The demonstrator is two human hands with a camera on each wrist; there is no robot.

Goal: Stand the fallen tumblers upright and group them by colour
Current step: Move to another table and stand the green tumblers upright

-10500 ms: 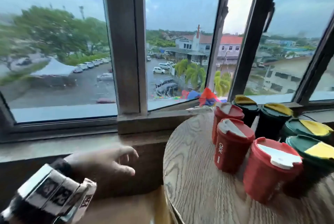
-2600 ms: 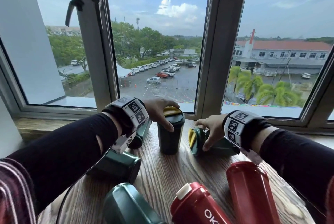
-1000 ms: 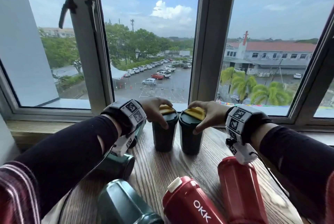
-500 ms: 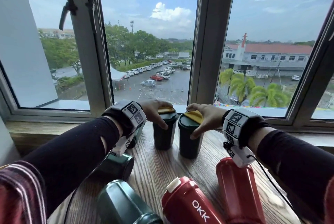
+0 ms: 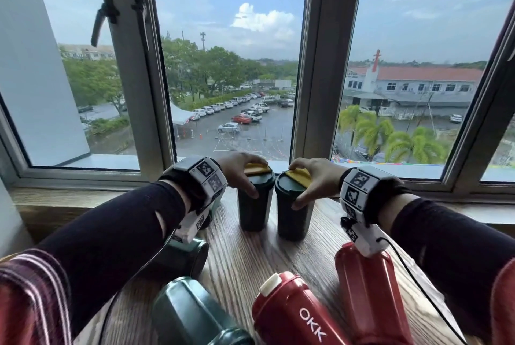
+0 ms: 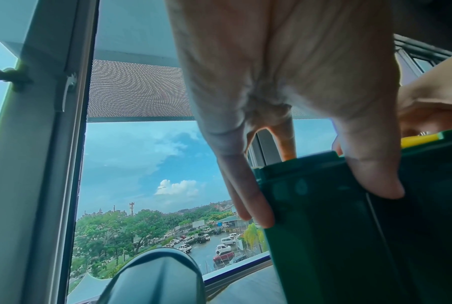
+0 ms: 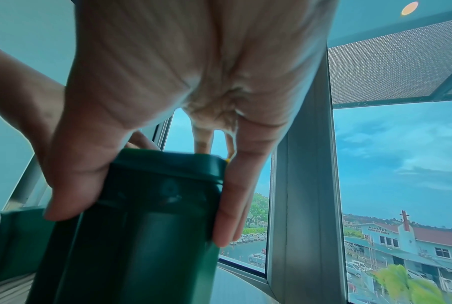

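Wooden bench (image 5: 242,264) before a window (image 5: 231,66). Two red tumblers (image 5: 370,297) and two green ones (image 5: 192,314) lie fallen near its front; at the window edge each grip, left hand (image 5: 237,172) and right hand (image 5: 315,180), clamps an upright green tumbler (image 5: 255,202), the two touching.

Two upright dark green tumblers with yellow lids, one (image 5: 254,202) beside the other (image 5: 293,208), stand at the back of the wooden tabletop (image 5: 245,261) by the window. Nearer, two green tumblers (image 5: 189,314) lie left, two red ones (image 5: 370,297) right.
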